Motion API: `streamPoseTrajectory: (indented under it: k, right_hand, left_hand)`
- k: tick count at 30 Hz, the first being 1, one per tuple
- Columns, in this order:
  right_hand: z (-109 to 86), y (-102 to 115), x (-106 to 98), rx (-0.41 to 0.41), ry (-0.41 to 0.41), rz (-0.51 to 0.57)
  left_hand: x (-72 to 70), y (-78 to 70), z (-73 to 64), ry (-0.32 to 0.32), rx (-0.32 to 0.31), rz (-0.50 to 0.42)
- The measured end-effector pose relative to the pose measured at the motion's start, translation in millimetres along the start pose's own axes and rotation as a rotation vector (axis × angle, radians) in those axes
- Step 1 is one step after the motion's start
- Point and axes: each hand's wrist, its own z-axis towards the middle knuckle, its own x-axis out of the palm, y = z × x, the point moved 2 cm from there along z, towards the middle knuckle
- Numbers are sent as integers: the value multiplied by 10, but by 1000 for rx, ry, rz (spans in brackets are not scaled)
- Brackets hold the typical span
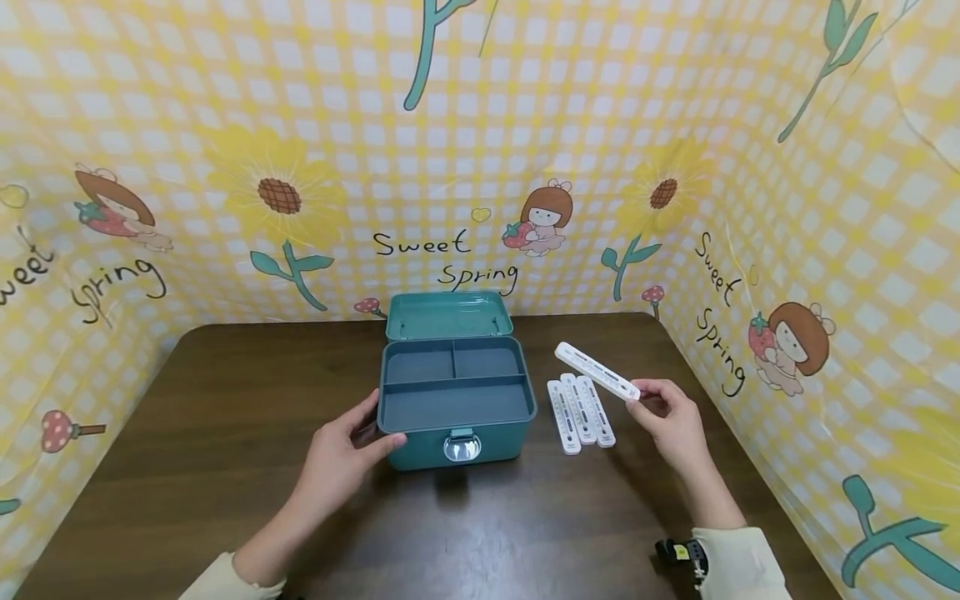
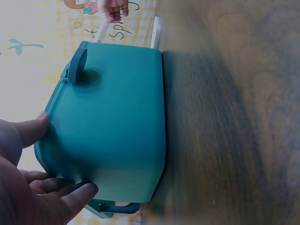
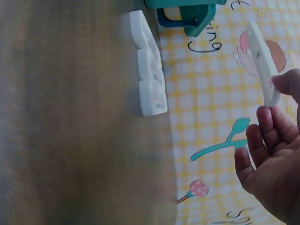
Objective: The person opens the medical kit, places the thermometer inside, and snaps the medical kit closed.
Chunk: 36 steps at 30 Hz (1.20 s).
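A teal storage box (image 1: 457, 450) stands on the table with its lid (image 1: 450, 317) swung back. Its dark blue-grey inner tray (image 1: 457, 404) has one long front compartment and two smaller back ones. My left hand (image 1: 341, 454) grips the box's left side, thumb at the front corner and fingers along the side wall. To the right, my right hand (image 1: 671, 417) pinches the near end of a slim white plastic bar (image 1: 596, 371) with small printed marks. The bar is raised and slants over three similar white bars (image 1: 581, 412) lying side by side on the table.
The dark wooden table (image 1: 247, 400) backs onto a yellow checked cloth (image 1: 465, 167) that also rises at both sides. A clear latch (image 1: 462, 447) hangs on the box's front. A black strapped device (image 1: 682, 552) sits at my right cuff.
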Motion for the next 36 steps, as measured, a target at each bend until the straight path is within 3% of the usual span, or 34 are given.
streamPoseTrajectory:
  k: [4,11,22,36]
  right_hand:
    - [93,77,0,-85,63,-29]
    - [384,10,14,-196,208,-35]
    - [663,335,159,-281,430,-56]
    - [763,639,518,-342,620,-157]
  left_hand:
    - [7,9,-2,1,8,-2]
    - [19,10,2,3,16,-11]
    - [9,29,10,-5,33,-16]
    - [-7,28,-14,3,32,-16]
